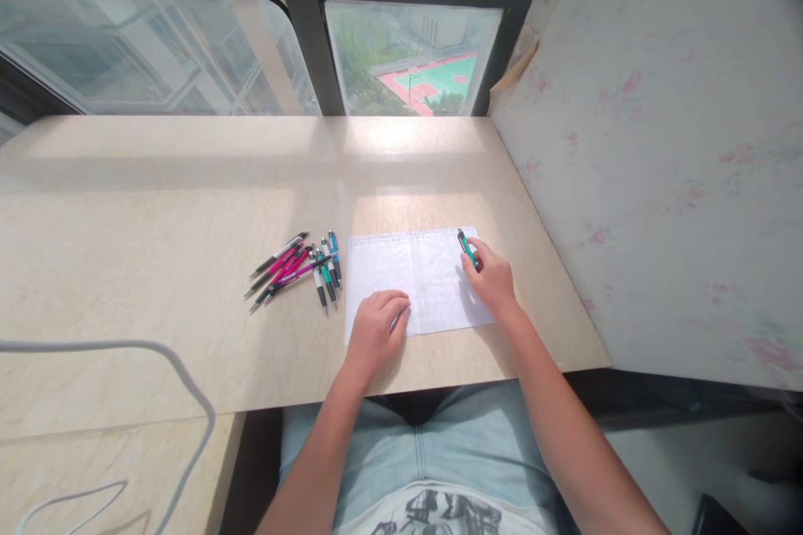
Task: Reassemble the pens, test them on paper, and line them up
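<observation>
A sheet of white paper (432,284) with a row of small marks along its top edge lies on the tabletop before me. My right hand (493,277), over the paper's right part, pinches a green and black pen (467,247) whose upper end points away from me. On the lower left part of the sheet rests my left hand (377,319), its fingers curled and pressed together. A thin pale sliver shows by its thumb; whether that is an object or the paper, I cannot tell. Left of the sheet, several pens (288,269) in pink, purple, green, blue and white lie in a loose pile.
The pale tabletop (156,242) runs back to a dark-framed window (407,58). A flower-patterned wall (652,184) closes off the right side. At the front left, a grey cable (181,372) curves over the table edge and a lower surface.
</observation>
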`<state>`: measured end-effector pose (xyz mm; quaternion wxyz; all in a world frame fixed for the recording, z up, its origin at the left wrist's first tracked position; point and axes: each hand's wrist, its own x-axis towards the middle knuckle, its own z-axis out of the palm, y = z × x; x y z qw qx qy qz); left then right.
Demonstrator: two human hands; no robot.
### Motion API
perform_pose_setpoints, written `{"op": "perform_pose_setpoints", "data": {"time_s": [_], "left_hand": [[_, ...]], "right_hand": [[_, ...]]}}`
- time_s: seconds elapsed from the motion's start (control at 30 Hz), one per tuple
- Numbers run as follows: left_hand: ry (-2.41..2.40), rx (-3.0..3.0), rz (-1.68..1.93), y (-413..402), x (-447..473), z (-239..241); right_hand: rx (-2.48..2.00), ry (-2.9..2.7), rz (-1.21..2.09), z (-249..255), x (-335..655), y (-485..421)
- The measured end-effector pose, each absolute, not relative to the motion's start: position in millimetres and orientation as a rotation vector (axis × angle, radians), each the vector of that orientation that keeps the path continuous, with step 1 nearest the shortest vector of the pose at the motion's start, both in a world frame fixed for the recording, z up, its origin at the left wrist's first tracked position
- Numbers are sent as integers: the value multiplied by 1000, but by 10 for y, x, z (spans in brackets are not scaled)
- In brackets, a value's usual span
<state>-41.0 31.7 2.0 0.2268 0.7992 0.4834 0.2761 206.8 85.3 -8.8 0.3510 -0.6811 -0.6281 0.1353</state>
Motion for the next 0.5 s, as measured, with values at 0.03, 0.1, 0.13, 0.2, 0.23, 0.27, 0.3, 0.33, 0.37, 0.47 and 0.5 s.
{"op": "perform_pose_setpoints", "data": {"time_s": [0.03,0.1,0.13,0.2,0.23,0.27,0.3,0.33,0.37,0.47,0.5], "left_hand": [[1332,2202,763,318,-412,15],[1331,2203,773,322,-415,1],[1331,2204,777,324,-415,-5],[1332,2202,785,325,-415,-13],[1334,2200,788,325,-413,-14],[1334,2198,790,324,-411,-14],[1335,2196,792,323,-409,-11],[1336,2196,791,322,-408,-7],[1335,2196,789,321,-406,-2],[1336,2193,791,320,-404,12],[1335,2190,801,321,-405,15]], "right_hand": [[-1773,-1679,341,-73,2043,825],[-1787,-1742,344,-58,2003,786],[-1796,-1756,350,-60,1987,770],[-1816,-1757,355,-75,1964,733],[-1825,-1749,356,-83,1953,707],[-1829,-1739,356,-90,1940,677],[-1828,-1729,358,-94,1925,641],[-1822,-1720,363,-95,1907,602],[-1813,-1715,372,-93,1885,560],[-1791,-1718,419,-83,1809,444],[-1787,-1721,435,-82,1785,413]]}}
